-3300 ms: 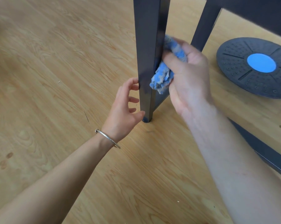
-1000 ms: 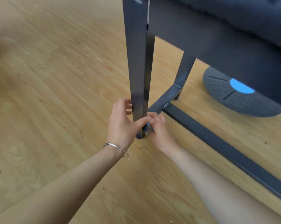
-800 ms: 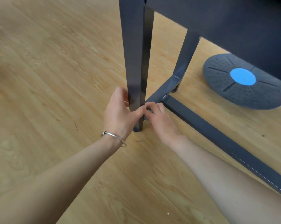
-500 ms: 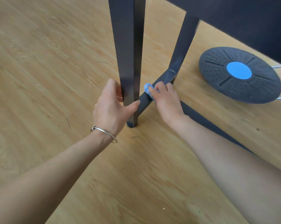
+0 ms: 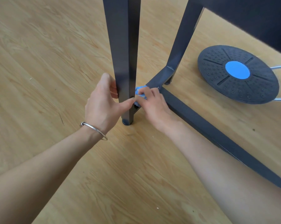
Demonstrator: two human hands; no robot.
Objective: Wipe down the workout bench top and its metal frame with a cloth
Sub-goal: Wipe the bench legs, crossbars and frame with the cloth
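Observation:
The bench's dark metal front leg [image 5: 123,50] stands upright on the wood floor, its foot near the frame's middle. My left hand [image 5: 104,104] grips the leg low down, fingers behind it and thumb in front. My right hand [image 5: 152,105] holds a blue cloth [image 5: 139,92] bunched under its fingers, pressed on the low cross brace [image 5: 154,81] right beside the leg. Most of the cloth is hidden by the hand. A long floor rail [image 5: 217,133] runs off to the lower right. The bench top's dark underside [image 5: 249,15] fills the upper right corner.
A round dark balance board [image 5: 220,84] with a blue centre lies on the floor to the right, next to chrome tubes [image 5: 280,67]. The second leg [image 5: 183,38] rises behind the brace. Wood floor [image 5: 39,62] stretches to the left and toward me.
My right hand with the cloth has slid along the brace back toward the front leg. My left hand keeps its grip low on the leg. The view has shifted slightly.

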